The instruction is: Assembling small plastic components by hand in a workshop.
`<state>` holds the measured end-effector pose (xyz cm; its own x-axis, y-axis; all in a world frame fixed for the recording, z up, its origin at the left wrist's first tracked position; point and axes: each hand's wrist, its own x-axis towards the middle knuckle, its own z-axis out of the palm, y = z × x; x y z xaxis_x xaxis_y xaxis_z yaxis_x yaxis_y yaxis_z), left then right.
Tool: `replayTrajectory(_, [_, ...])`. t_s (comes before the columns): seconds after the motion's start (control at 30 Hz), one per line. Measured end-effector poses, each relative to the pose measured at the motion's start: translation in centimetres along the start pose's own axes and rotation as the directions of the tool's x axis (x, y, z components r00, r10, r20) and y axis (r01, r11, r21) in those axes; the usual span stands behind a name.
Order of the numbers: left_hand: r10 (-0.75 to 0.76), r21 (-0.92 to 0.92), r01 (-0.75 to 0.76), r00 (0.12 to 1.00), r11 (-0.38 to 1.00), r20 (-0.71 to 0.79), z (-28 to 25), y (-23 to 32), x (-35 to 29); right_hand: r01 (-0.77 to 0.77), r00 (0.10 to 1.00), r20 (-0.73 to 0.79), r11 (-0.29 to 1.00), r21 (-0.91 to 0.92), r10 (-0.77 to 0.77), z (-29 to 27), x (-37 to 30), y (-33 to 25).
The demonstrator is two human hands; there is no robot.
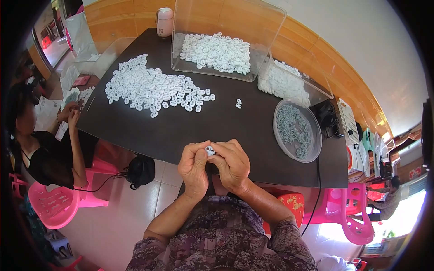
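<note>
At the table's near edge, my two hands meet over a small white oval piece with two dark holes. My left hand pinches it from the left between thumb and forefinger. From the other side the thumb and fingers of my right hand close on the same piece; whether they also hold something smaller is hidden. A wide pile of similar white oval pieces lies at the far left of the dark table. Two or three loose pieces lie apart, right of the pile.
A clear bin of white pieces stands at the back, with a smaller clear box beside it. A round tub holds small grey-green parts. Black cables lie behind it. Another person works at the left. A bottle stands behind.
</note>
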<state>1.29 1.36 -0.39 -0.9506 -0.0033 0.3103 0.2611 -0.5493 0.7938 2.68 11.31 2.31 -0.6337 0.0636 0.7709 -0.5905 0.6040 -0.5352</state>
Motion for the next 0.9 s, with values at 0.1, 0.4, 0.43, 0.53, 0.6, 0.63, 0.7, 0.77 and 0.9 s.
replayTrajectory(0.1, [0.016, 0.024, -0.016, 1.000, 1.000, -0.005, 0.1, -0.3, -0.1, 0.015, 1.000, -0.007, 1.000, -0.018, -0.015, 0.1, -0.2, 0.1])
replayTrajectory(0.4, [0.083, 0.111, -0.081, 0.996, 0.991, -0.014, 0.4, -0.3, -0.3, 0.064, 0.998, -0.015, 0.997, -0.047, -0.064, 0.5, -0.3, 0.2])
replayTrajectory(0.43, [0.059, 0.075, -0.057, 0.998, 0.996, -0.035, 0.5, -0.3, -0.4, 0.083, 0.996, -0.024, 0.995, -0.057, -0.084, 0.6, -0.3, 0.1])
replayTrajectory(0.53, [0.072, 0.084, -0.066, 0.995, 0.994, -0.069, 0.6, -0.7, -0.5, 0.112, 0.993, -0.026, 0.991, -0.073, -0.114, 0.6, -0.2, 0.3])
replayTrajectory(0.6, [0.060, 0.086, -0.054, 0.995, 0.995, -0.074, 0.6, -0.9, -0.6, 0.117, 0.993, -0.020, 0.990, -0.076, -0.119, 0.7, -0.4, 0.6])
replayTrajectory(0.63, [0.048, 0.086, -0.041, 0.996, 0.995, -0.078, 0.6, -1.0, -0.6, 0.118, 0.993, -0.021, 0.990, -0.078, -0.120, 0.8, -0.5, 0.7])
replayTrajectory(0.7, [0.038, 0.087, -0.030, 0.996, 0.996, -0.086, 0.7, -1.0, -0.6, 0.117, 0.993, -0.022, 0.990, -0.078, -0.119, 0.8, -0.6, 1.0])
replayTrajectory(0.77, [0.028, 0.087, -0.020, 0.995, 0.996, -0.093, 0.7, -1.1, -0.6, 0.127, 0.991, -0.020, 0.989, -0.081, -0.129, 0.8, -0.7, 1.1])
replayTrajectory(0.9, [0.045, 0.127, -0.036, 0.997, 0.991, -0.069, 0.4, -1.8, -0.5, 0.091, 0.996, 0.008, 0.992, -0.087, -0.091, 0.4, -0.4, 1.0])
